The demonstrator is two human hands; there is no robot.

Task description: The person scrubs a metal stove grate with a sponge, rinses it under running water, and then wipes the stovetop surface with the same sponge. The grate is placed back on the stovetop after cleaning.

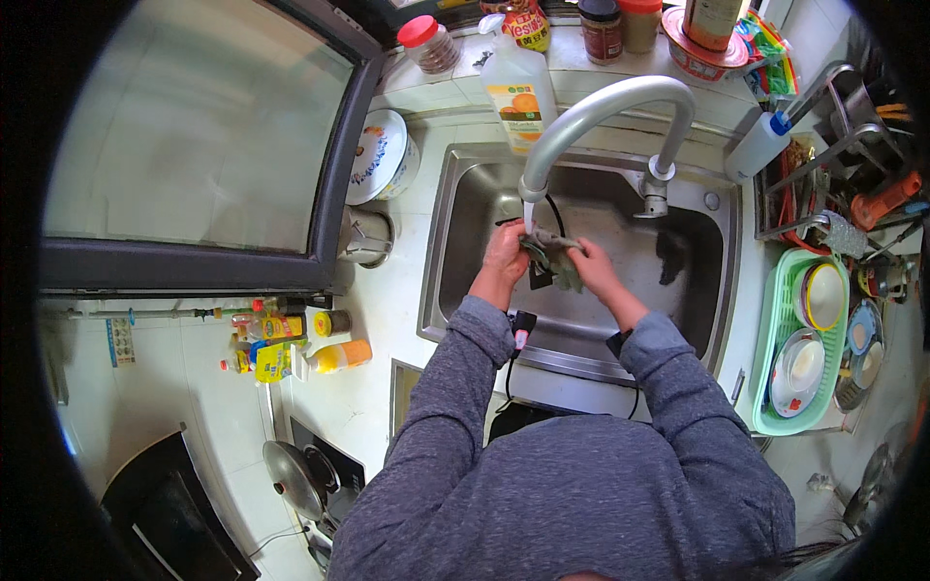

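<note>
Over a stainless steel sink point(617, 319), my left hand point(506, 250) and my right hand point(594, 267) hold a grey-green cloth point(559, 258) between them. Water point(529, 216) runs from the curved grey faucet point(610, 91) onto the cloth beside my left fingers. My right fingers pinch the cloth's right end. The lower edge of the cloth hangs down over the basin. Black straps or cables show around my wrists, and a dark piece with a pink label point(521, 338) hangs by my left forearm.
A large pump bottle point(517, 87) stands behind the sink, below a sill with jars point(429, 45). An open window frame point(341, 167) reaches in at left, near a lidded enamel pot point(378, 156). On the right are a green dish basket point(767, 348) with bowls and a metal rack point(806, 167).
</note>
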